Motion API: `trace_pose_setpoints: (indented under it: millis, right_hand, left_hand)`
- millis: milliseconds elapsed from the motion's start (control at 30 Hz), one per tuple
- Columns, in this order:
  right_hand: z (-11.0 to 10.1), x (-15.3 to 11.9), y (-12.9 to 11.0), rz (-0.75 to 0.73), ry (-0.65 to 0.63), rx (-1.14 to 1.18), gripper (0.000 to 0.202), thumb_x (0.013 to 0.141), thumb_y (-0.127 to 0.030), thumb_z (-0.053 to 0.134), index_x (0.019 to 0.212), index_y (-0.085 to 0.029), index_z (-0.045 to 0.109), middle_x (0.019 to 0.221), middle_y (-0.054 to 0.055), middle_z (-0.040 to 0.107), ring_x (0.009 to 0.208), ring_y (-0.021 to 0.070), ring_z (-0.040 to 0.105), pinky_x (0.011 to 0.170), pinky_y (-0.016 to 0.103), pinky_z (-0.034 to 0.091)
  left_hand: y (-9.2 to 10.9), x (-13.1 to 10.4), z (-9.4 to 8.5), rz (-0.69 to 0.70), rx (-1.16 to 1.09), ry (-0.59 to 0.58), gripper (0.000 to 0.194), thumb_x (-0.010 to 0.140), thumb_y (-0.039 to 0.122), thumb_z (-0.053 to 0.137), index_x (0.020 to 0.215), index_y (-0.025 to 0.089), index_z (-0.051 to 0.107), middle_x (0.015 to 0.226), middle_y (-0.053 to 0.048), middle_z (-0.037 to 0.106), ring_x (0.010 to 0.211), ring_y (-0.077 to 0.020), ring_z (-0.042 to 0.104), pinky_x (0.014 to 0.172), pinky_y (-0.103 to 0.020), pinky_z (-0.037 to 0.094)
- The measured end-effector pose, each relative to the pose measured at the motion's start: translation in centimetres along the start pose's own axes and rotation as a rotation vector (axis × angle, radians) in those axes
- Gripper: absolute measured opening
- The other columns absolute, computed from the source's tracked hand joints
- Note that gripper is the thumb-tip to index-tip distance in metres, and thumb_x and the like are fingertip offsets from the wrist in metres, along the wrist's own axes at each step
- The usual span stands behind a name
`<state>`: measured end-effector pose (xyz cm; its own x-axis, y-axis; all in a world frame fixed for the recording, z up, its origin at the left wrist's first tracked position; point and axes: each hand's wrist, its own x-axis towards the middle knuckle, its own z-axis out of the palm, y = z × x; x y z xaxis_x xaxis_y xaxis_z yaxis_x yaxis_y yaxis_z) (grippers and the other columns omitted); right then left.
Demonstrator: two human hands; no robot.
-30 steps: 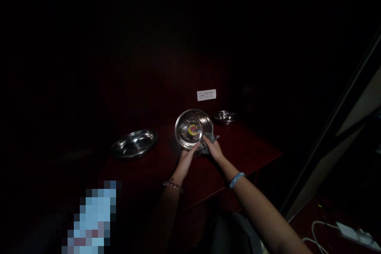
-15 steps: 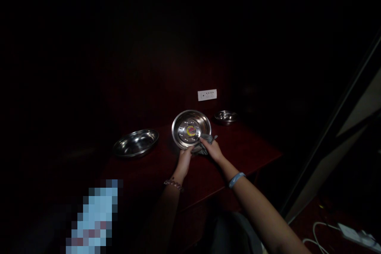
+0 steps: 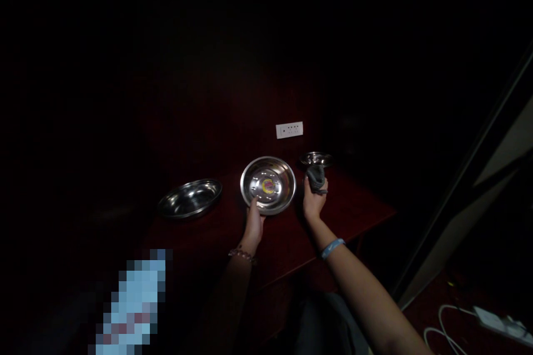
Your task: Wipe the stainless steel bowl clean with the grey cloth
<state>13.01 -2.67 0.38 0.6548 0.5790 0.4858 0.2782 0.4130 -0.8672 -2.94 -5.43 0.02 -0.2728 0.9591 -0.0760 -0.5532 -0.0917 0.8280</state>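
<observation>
A shiny steel bowl (image 3: 278,175) with a yellow and pink label on its inner base is tilted toward me above the table. My left hand (image 3: 254,227) grips its near rim, thumb inside and fingers underneath. To the right of the bowl, apart from it, my right hand (image 3: 313,202) is closed around a bunched grey cloth (image 3: 315,177). Just behind the cloth stands a smaller steel bowl (image 3: 316,158), partly covered by it. A wide steel basin (image 3: 191,199) rests on the left, leaning slightly.
The dark red table (image 3: 283,249) has its front edge close to me. A white wall socket (image 3: 289,130) is behind it. A white power strip (image 3: 502,324) with a cable lies on the floor at lower right. Much of the room is too dark to make out.
My right hand has come off the bowl's rim and moved right and slightly up with the cloth. The left hand keeps the bowl, now tipped slightly differently.
</observation>
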Motion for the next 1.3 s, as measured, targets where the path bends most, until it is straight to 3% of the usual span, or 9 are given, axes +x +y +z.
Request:
trace_pose_setpoints:
  millis: [133,267,467,633,767,1033,1300]
  right_hand:
    - [-0.5,-0.4,-0.5,-0.305,-0.233,-0.053,0.04,0.081,-0.023,0.055,0.121,-0.021,0.061,0.122,0.009,0.055,0.112,0.0226,0.057,0.1,0.035,0.046]
    - [-0.3,-0.8,-0.4,-0.441,-0.429,-0.075,0.051,0.075,-0.013,0.053,0.125,-0.021,0.06,0.125,0.008,0.054,0.115,0.0224,0.056,0.102,0.033,0.046]
    - [-0.3,-1.2,-0.5,-0.526,-0.544,-0.232,0.06,0.072,-0.01,0.055,0.13,-0.023,0.058,0.133,0.008,0.053,0.12,0.0241,0.053,0.103,0.033,0.046]
    - [-0.3,-1.2,-0.9,-0.644,-0.617,-0.315,0.071,0.07,-0.006,0.055,0.138,-0.021,0.052,0.142,0.008,0.053,0.128,0.0271,0.048,0.111,0.041,0.039]
    - [0.1,-1.3,-0.6,-0.665,-0.651,-0.299,0.076,0.072,-0.004,0.05,0.146,-0.019,0.043,0.149,0.008,0.047,0.135,0.0241,0.044,0.113,0.039,0.038]
    - [0.8,-1.6,0.2,-0.641,-0.738,-0.395,0.088,0.065,0.001,0.05,0.15,-0.016,0.037,0.153,0.008,0.043,0.14,0.0244,0.039,0.117,0.041,0.034]
    - [1.4,-3.2,-1.2,-0.716,-0.883,-0.404,0.087,0.063,-0.002,0.051,0.149,-0.012,0.038,0.156,0.01,0.037,0.142,0.0254,0.036,0.115,0.04,0.036]
  left_hand:
    - [0.9,0.0,0.0,-0.056,-0.065,0.018,0.045,0.095,0.045,0.043,0.126,0.017,0.059,0.126,-0.011,0.067,0.113,-0.0204,0.065,0.095,-0.035,0.053]
    - [1.2,0.1,0.1,-0.071,-0.103,0.041,0.046,0.096,0.045,0.04,0.126,0.017,0.06,0.129,-0.01,0.066,0.117,-0.0209,0.063,0.094,-0.034,0.054]
    - [1.2,0.2,0.1,-0.086,-0.171,0.079,0.041,0.094,0.041,0.045,0.119,0.014,0.065,0.122,-0.011,0.07,0.114,-0.0217,0.064,0.095,-0.034,0.054]
    - [1.2,-0.2,0.9,-0.079,-0.205,0.035,0.038,0.096,0.036,0.042,0.11,0.012,0.068,0.111,-0.011,0.074,0.112,-0.0199,0.065,0.102,-0.033,0.048]
    - [0.9,-0.3,1.0,-0.08,-0.177,0.018,0.035,0.095,0.036,0.046,0.105,0.012,0.069,0.109,-0.012,0.074,0.115,-0.0206,0.064,0.105,-0.034,0.046]
    - [-0.1,0.2,0.5,-0.004,-0.007,0.022,0.03,0.089,0.036,0.059,0.108,0.014,0.07,0.106,-0.01,0.076,0.108,-0.0208,0.068,0.102,-0.037,0.049]
    - [0.0,0.7,0.2,0.009,0.1,-0.019,0.043,0.084,0.055,0.062,0.103,0.018,0.073,0.106,-0.012,0.075,0.116,-0.0251,0.065,0.105,-0.04,0.046]
